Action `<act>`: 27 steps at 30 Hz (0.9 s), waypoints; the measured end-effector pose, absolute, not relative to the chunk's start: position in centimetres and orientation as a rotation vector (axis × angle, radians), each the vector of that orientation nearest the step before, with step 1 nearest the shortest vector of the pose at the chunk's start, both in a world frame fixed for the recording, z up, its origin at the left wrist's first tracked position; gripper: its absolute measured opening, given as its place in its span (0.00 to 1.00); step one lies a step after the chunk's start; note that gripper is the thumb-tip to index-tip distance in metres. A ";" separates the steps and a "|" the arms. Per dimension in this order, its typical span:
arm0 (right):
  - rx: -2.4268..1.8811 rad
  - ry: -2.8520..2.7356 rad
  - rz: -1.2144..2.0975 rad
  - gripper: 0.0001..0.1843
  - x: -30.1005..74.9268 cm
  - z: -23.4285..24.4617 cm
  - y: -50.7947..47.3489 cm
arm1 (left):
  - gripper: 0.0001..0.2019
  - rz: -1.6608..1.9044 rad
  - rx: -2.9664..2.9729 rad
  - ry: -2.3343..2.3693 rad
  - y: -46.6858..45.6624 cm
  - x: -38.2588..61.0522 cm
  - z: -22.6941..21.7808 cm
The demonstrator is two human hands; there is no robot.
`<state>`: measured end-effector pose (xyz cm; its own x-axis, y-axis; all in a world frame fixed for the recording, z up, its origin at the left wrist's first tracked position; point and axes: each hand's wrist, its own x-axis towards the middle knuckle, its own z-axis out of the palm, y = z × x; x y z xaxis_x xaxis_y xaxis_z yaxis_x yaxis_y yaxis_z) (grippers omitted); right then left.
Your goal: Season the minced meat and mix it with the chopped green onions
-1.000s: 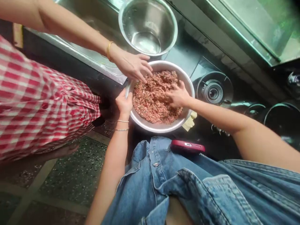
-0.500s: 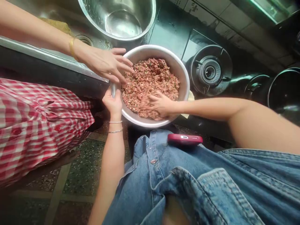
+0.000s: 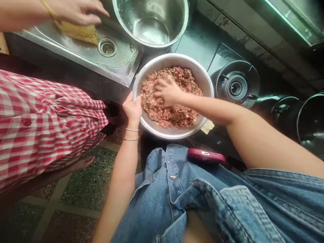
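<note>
A wide metal bowl [image 3: 206,76] holds raw minced meat [image 3: 181,116] flecked with green bits. My left hand [image 3: 133,108] is closed around the left side of the bowl, with the thumb over the rim. Inside the bowl, my right hand [image 3: 168,91] lies on the meat at the upper left. Its fingers are spread and bent into the mince, somewhat blurred by motion, and partly coated or hidden by it.
Behind the bowl stands a deep steel pot [image 3: 152,28]. A co-worker's hand [image 3: 83,11] is above the sink [image 3: 83,50], near a yellow cloth-like item [image 3: 78,32]. To the right are a gas burner [image 3: 235,88] and dark pans [image 3: 311,118]. A red phone [image 3: 206,156] sits at my waist.
My right hand has moved from the bowl's near side to its upper left. The co-worker's hand has withdrawn from the bowl toward the sink. My left hand keeps hold of the rim.
</note>
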<state>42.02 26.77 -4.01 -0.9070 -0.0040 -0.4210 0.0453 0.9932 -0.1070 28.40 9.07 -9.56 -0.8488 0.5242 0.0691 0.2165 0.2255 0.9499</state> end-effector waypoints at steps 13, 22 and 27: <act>0.239 2.686 -0.091 0.33 43.4 -4.9 28.6 | 0.16 1.730 0.631 2.172 9.0 28.9 -9.7; -0.066 2.626 -0.185 0.27 44.1 -4.9 24.0 | 0.17 1.726 0.615 2.190 9.0 29.3 -9.8; 0.435 2.608 -0.035 0.37 45.4 -4.3 28.0 | 0.17 1.758 0.554 2.197 9.0 29.7 -9.8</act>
<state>45.37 28.05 -4.30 -0.8281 0.2982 -0.4747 0.3109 0.9489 0.0539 29.67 9.00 -9.79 -0.8894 0.4564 0.0253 0.1248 0.1891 0.9740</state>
